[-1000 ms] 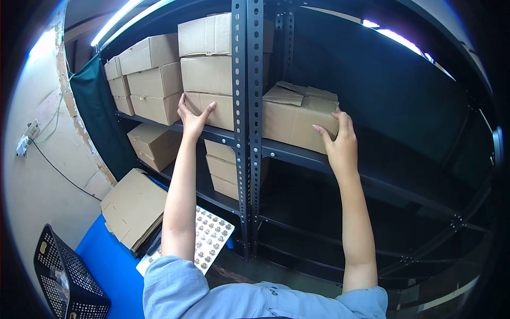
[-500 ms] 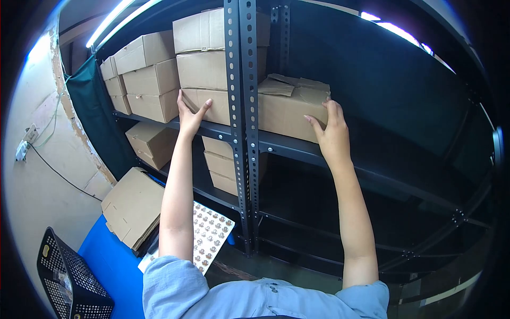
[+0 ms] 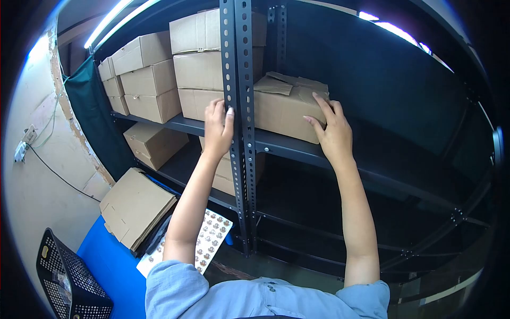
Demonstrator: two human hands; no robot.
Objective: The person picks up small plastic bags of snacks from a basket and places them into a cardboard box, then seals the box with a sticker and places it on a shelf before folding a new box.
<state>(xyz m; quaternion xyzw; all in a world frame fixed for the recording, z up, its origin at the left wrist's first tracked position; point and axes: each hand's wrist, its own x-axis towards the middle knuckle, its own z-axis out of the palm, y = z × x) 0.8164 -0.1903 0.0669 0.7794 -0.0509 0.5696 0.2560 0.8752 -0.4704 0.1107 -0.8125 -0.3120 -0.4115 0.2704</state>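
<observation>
My left hand (image 3: 218,128) is raised in front of the lowest box of the middle stack (image 3: 194,102), just left of the perforated metal post (image 3: 244,80). Its fingers are bent but apart and grip nothing. My right hand (image 3: 334,130) touches the right end of a single cardboard box (image 3: 284,114) on the shelf right of the post. The fingers of that hand are spread, one of them over the box's top edge. Loose flaps (image 3: 273,85) lie on top of this box.
More boxes stand at the left (image 3: 149,78) and on the lower shelf (image 3: 151,143). Flattened cardboard (image 3: 135,207) and a sticker sheet (image 3: 214,239) lie on a blue surface (image 3: 114,266). A black perforated basket (image 3: 71,282) stands at the lower left.
My left hand has left the middle stack's box and moved right, close to the post. My right fingers have shifted over the single box's top edge. The view has shifted slightly.
</observation>
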